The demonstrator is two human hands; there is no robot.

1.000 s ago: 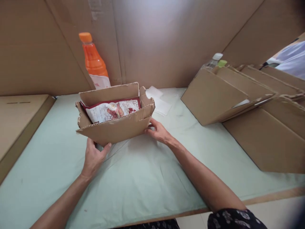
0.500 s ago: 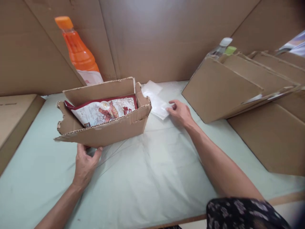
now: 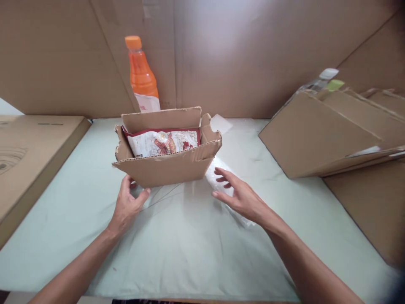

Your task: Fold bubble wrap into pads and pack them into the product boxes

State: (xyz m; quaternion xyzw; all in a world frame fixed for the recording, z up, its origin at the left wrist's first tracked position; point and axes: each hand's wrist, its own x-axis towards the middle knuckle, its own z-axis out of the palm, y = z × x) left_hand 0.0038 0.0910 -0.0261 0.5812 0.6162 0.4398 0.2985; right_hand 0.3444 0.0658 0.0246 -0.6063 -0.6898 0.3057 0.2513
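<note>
An open cardboard box (image 3: 167,171) stands on the pale green cloth and holds a white-and-dark-red printed food packet (image 3: 147,143). My left hand (image 3: 126,207) is at the box's lower left edge, thumb and fingers apart; whether the fingertips touch it I cannot tell. To the right of the box, my right hand (image 3: 240,196) is open with its fingers spread. Under and beside that hand lies clear bubble wrap (image 3: 212,174), partly covered by it. Behind the box's right end is a flat white piece (image 3: 220,123).
An orange drink bottle (image 3: 142,76) stands behind the box against a cardboard wall (image 3: 221,63). On the left lies a flat carton (image 3: 41,156). Cardboard dividers (image 3: 319,135) stand at the right, with a white-capped bottle (image 3: 327,74) and a green cap (image 3: 334,85) behind.
My right hand has come back toward me, and the bubble wrap now stretches forward beside the box. My left hand stays by the box's lower left edge. The view has shifted.
</note>
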